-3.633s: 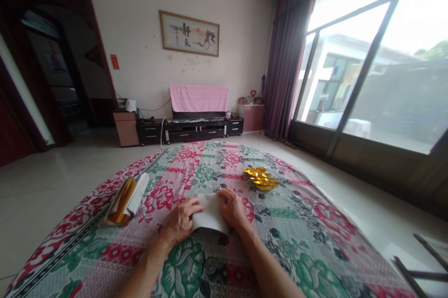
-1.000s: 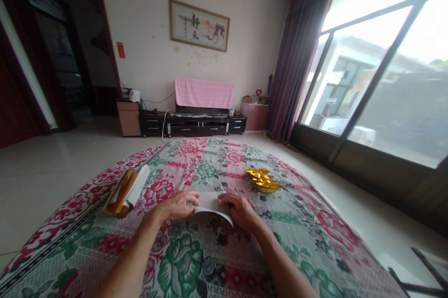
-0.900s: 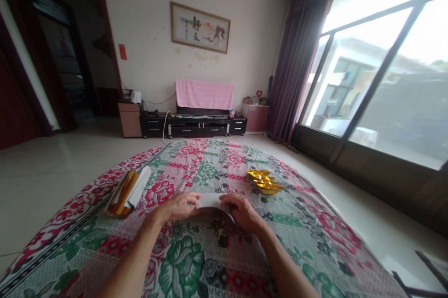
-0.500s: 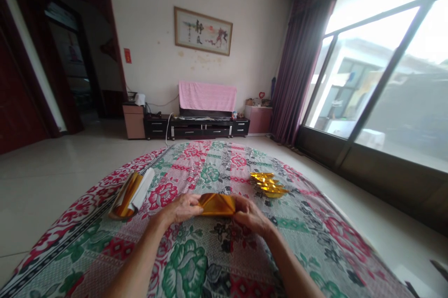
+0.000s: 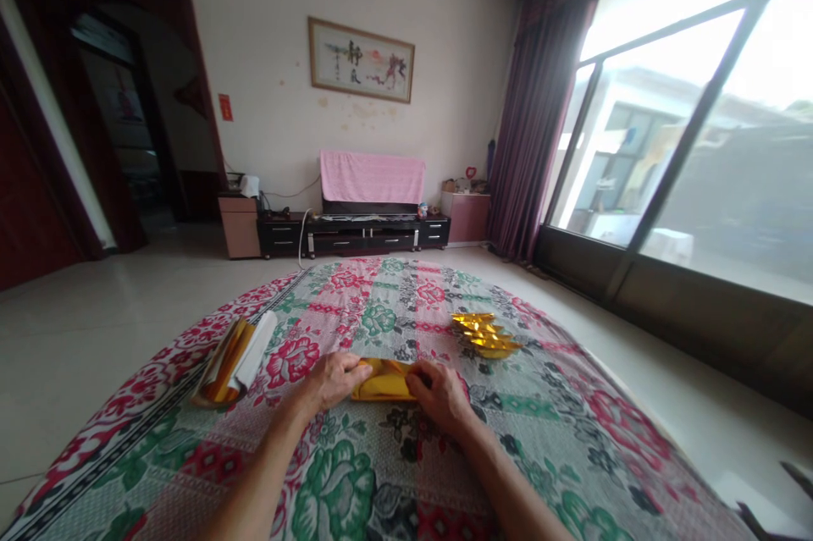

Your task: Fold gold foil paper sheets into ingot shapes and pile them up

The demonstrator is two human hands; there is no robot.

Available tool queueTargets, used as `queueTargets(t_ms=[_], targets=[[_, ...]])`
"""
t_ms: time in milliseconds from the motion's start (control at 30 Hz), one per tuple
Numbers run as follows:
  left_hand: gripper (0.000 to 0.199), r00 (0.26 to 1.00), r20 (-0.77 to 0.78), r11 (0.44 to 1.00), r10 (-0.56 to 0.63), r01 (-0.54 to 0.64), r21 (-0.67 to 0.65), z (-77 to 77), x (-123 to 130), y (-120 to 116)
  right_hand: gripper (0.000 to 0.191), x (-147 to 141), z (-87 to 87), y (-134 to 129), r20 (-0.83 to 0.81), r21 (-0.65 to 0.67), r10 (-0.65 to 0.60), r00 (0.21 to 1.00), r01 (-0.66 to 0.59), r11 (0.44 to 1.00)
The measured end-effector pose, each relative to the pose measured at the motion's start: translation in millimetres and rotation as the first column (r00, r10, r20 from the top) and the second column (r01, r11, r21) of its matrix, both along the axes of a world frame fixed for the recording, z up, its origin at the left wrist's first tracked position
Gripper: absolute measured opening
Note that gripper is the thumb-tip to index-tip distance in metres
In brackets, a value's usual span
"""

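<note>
Around middle of table (image 5: 533,439), well in from L and R edges: holding folded gold sheet (image 5: 384,384), clamped at its L end by L hand (image 5: 334,380) and at its R end by R hand (image 5: 438,393). Could crease crooked, prob. from pulling unevenly or pressing harder at one end; might also pop open if let go too soon, foil looking springy. Can't tell no. of layers from this angle. Toward R edge, beyond R hand, watch for gold folded pieces (image 5: 486,336), set close together and easily knocked by a wide R swing. Near L edge, well apart from L hand, note curled bundle of gold and white sheets (image 5: 252,355), liable to unroll if bumped. Past far edge, see low black cabinet (image 5: 346,243) w/ pink cloth (image 5: 372,175) above, well out of the way.
</note>
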State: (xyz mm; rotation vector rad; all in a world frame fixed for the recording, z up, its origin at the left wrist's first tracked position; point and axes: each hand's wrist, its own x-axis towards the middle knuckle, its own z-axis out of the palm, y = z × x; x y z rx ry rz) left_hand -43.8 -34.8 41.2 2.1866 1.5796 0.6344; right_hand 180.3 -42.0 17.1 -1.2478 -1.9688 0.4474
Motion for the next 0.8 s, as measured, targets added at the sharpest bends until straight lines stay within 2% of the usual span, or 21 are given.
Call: queueTargets(t_ms=[67,233,467,800], targets=[[0.037,1.000,-0.026,0.996,-0.008,0.010,0.084,-9.2,2.9,4.5,0.019,-1.1,1.0,-0.1,0.012,0.017,-0.006,1.000,0.006,1.000],[0.029,0.993,-0.076,0.969,0.093,-0.073,0.234,-25.6,8.2,9.9,0.016,-4.9,1.8,-0.2,0.071,0.087,-0.055,0.996,0.048,0.995],[0.021,0.977,-0.105,0.956,0.184,-0.153,0.252,-29.3,14.0,8.4,0.035,-9.4,-1.7,3.6,0.111,0.038,-0.137,0.984,0.134,0.990],[0.019,0.959,-0.127,0.941,0.253,-0.214,0.262,-27.9,19.6,6.0,0.036,-9.9,-7.9,7.1,0.155,0.063,-0.188,0.970,0.180,0.982]])
